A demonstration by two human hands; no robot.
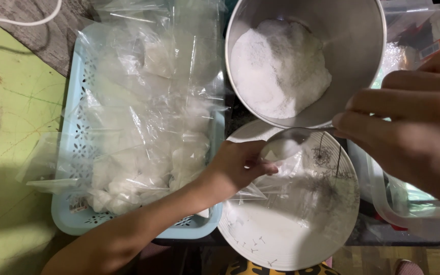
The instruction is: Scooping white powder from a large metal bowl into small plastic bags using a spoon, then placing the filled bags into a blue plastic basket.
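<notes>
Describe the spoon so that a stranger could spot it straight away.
Start at the big steel pot of white powder at the top. Just below its rim, over the white plate, the right hand holds a metal spoon heaped with white powder. It is the only utensil, tipped at the clear bag in the left hand.

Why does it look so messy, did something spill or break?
Nothing spilled or broke. The white powder sits inside the metal pot, and the spoon in the right hand carries its scoop over the small clear bag held by the left hand. The blue basket is just heaped with crumpled bags.
</notes>
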